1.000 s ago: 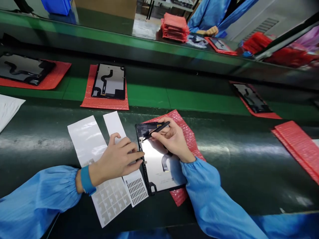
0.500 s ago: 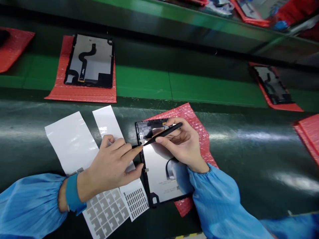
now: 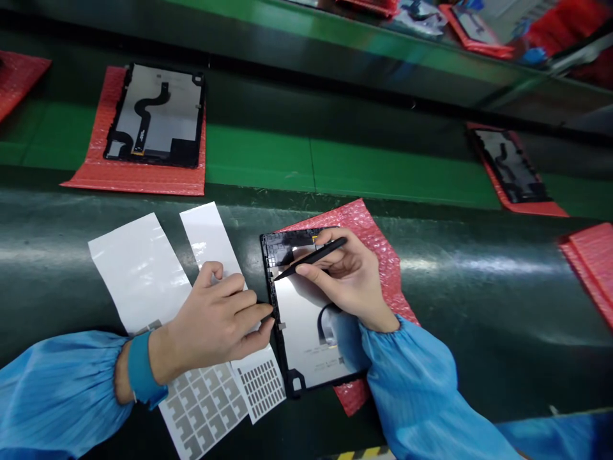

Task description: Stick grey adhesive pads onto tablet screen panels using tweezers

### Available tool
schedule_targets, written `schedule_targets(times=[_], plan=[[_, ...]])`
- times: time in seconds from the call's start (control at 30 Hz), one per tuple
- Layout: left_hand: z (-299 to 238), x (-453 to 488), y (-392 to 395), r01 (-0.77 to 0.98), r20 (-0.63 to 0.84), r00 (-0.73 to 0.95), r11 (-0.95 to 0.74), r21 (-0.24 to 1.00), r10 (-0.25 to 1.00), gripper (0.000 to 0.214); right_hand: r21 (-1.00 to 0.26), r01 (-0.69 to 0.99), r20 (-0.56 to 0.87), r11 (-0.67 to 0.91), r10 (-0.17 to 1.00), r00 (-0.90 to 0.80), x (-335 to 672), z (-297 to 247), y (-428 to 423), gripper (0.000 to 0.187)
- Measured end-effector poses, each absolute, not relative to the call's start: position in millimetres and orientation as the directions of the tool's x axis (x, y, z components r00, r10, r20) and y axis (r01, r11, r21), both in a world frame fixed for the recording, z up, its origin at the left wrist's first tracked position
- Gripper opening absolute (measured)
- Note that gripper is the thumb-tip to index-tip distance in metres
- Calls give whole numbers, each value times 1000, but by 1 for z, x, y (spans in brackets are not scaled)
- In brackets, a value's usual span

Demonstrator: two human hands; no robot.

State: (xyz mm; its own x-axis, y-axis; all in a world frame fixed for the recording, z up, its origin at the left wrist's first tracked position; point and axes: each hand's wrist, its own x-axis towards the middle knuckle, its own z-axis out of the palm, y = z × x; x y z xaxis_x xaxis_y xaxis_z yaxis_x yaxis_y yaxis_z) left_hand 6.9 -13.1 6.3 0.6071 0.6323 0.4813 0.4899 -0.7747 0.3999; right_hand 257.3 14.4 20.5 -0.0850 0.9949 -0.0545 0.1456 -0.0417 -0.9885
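Note:
A tablet screen assembly (image 3: 306,338) lies with its silvery back up on red bubble wrap (image 3: 380,255). My right hand (image 3: 352,275) grips black tweezers (image 3: 313,257), their tip at the screen's left frame near the upper corner. My left hand (image 3: 225,316) is closed, thumb and forefinger together at the screen's left edge, below the tweezer tip. Under and around this hand lie a white sheet with grey stickers (image 3: 208,409) and a narrower strip with small dark stickers (image 3: 262,390). My left palm hides part of both sheets.
Behind the dark work surface (image 3: 454,306) runs a green belt (image 3: 263,156). On it, another screen assembly (image 3: 160,118) lies on red wrap at left, and a further one (image 3: 510,165) at right. A red bubble-wrap pouch (image 3: 591,265) lies at the right edge.
My left forefinger has drawn away from the tweezer tip and moved down the screen's left edge, next to the thumb. My right hand stays nearly still. The view has shifted slightly.

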Motion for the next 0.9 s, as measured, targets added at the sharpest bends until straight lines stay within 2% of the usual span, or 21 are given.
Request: schedule_targets(times=[0.3, 0.7, 0.9], plan=[[7, 8, -14, 484, 468, 617, -774, 408, 632, 10, -987, 154, -70, -54, 992, -104, 258, 19, 14, 48], [7, 7, -14, 548, 404, 641, -758, 354, 653, 43, -990, 133, 18, 40, 987, -157, 258, 16, 15, 41], [8, 8, -13, 560, 404, 639, -756, 339, 654, 49, -990, 140, 5, 27, 988, -153, 256, 17, 14, 42]])
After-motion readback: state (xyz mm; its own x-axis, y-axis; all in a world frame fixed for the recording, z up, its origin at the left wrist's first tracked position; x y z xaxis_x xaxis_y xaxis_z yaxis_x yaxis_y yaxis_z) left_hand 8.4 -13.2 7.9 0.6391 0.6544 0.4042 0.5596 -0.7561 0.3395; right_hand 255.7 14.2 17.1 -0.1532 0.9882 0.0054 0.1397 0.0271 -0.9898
